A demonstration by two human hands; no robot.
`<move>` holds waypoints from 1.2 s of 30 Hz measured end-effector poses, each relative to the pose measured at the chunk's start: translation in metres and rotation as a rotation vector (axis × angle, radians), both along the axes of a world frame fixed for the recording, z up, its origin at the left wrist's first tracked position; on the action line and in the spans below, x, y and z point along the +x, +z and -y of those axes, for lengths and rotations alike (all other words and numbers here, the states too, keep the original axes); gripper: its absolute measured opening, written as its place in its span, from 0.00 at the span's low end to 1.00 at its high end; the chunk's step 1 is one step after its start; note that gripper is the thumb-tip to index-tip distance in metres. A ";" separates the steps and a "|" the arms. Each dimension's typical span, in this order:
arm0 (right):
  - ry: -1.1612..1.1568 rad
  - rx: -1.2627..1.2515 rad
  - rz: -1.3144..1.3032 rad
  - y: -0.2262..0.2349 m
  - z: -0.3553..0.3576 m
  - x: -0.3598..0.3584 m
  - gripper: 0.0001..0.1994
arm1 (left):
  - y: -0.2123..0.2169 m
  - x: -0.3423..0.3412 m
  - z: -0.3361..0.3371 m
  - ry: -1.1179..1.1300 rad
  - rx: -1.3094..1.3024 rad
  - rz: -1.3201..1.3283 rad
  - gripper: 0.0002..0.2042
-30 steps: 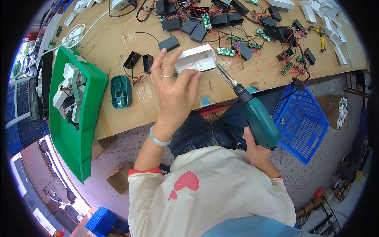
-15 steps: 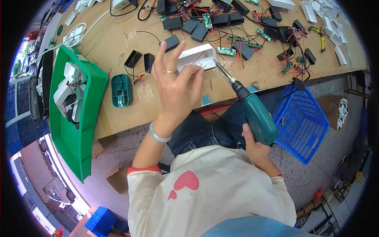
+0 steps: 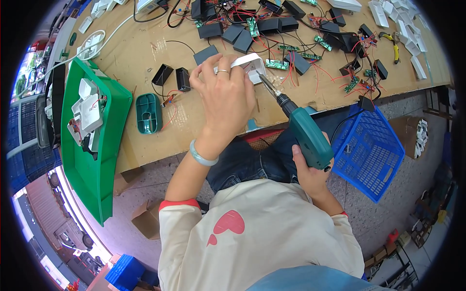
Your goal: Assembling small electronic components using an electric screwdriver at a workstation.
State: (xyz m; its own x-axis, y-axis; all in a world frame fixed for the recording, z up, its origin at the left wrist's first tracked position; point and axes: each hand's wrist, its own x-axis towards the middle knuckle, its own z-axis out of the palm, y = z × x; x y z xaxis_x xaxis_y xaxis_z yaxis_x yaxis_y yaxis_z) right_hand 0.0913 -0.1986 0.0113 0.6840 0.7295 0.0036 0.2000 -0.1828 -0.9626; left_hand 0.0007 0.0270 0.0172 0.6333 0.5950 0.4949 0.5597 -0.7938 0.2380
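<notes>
Nearest, right hand (image 3: pixel 310 174) wrapped tight around the grip of a dark green electric screwdriver (image 3: pixel 303 132), held over the lap just off the table edge, its metal bit angled up and left with the tip touching a white rectangular plastic casing (image 3: pixel 250 65). Beside it to the right, below table level, a blue plastic mesh basket (image 3: pixel 371 153). Further in, left hand (image 3: pixel 225 94) with a ring on one finger and a pale green bangle (image 3: pixel 203 154) on the wrist, palm down, fingers curled over the white casing and pinning it to the brown cardboard-covered tabletop (image 3: pixel 145 53). Left of that hand, a small teal plastic shell (image 3: pixel 148 114) lying open side up, and just beyond it two small black plastic boxes (image 3: pixel 172 77) with thin wires. At the far left, a long green plastic tray (image 3: pixel 104 160) overhanging the table edge, holding white plastic parts (image 3: pixel 87 114). Farthest back, scattered black rectangular housings (image 3: pixel 233 31), green circuit boards (image 3: pixel 276 64) joined by red and black wires, and more white casings (image 3: pixel 388 12) toward the upper right corner.
</notes>
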 end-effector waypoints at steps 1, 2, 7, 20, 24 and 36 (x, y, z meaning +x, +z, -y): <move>0.017 0.018 0.045 -0.002 -0.002 0.002 0.14 | 0.001 0.001 0.000 0.018 0.007 -0.022 0.04; 0.033 0.036 0.090 -0.004 -0.003 0.003 0.14 | 0.000 0.001 0.001 0.018 0.007 -0.023 0.04; 0.043 0.078 0.152 -0.004 -0.008 0.007 0.15 | -0.001 0.001 0.004 0.040 -0.010 -0.042 0.05; 0.080 0.092 0.146 -0.004 -0.017 0.009 0.14 | -0.001 0.006 0.006 0.074 -0.002 -0.070 0.05; 0.064 0.085 0.130 -0.003 -0.019 0.010 0.13 | 0.000 0.007 0.006 0.080 -0.012 -0.064 0.06; 0.087 0.104 0.206 -0.004 -0.020 0.010 0.12 | -0.001 0.008 0.008 0.102 -0.024 -0.061 0.06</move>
